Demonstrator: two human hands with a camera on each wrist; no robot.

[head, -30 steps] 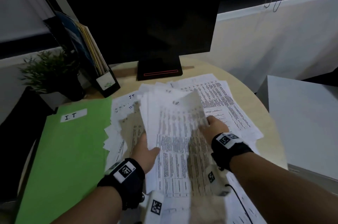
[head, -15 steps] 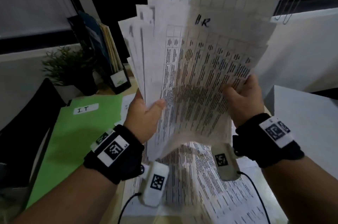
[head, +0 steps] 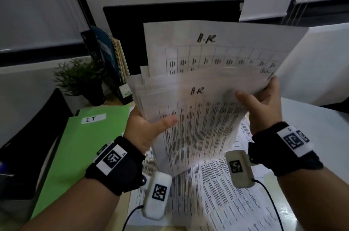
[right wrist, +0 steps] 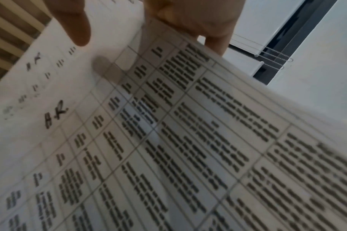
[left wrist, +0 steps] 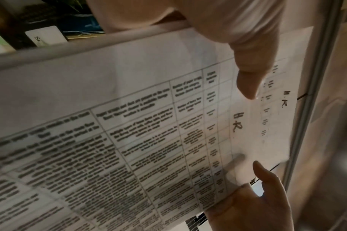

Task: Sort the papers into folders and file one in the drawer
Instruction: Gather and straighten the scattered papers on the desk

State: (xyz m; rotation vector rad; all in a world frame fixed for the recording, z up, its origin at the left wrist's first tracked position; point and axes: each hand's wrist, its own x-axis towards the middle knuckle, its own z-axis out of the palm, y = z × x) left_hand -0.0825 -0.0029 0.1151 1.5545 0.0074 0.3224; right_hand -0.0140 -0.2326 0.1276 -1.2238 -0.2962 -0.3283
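A sheaf of printed papers (head: 198, 117) marked "H.R." stands upright above the desk, fanned so two headings show. My left hand (head: 149, 127) grips its left edge, thumb across the front sheet. My right hand (head: 260, 98) pinches the right edge, thumb in front and fingers behind. The same papers (left wrist: 148, 125) fill the left wrist view under my left thumb (left wrist: 247, 75), and the papers (right wrist: 168, 140) fill the right wrist view under my right thumb (right wrist: 75, 26). A green folder (head: 79, 145) labelled "I.T" lies flat at the left.
More printed sheets (head: 217, 193) lie spread on the round desk below my hands. A black monitor (head: 170, 15) stands behind, a file holder (head: 113, 60) with folders and a small plant (head: 79, 77) at the back left. A white cabinet top (head: 317, 127) sits at the right.
Both hands lifted the sheaf off the desk and stood it upright. Since half a second ago the papers have come lower and the "H.R." headings are now in plain view.
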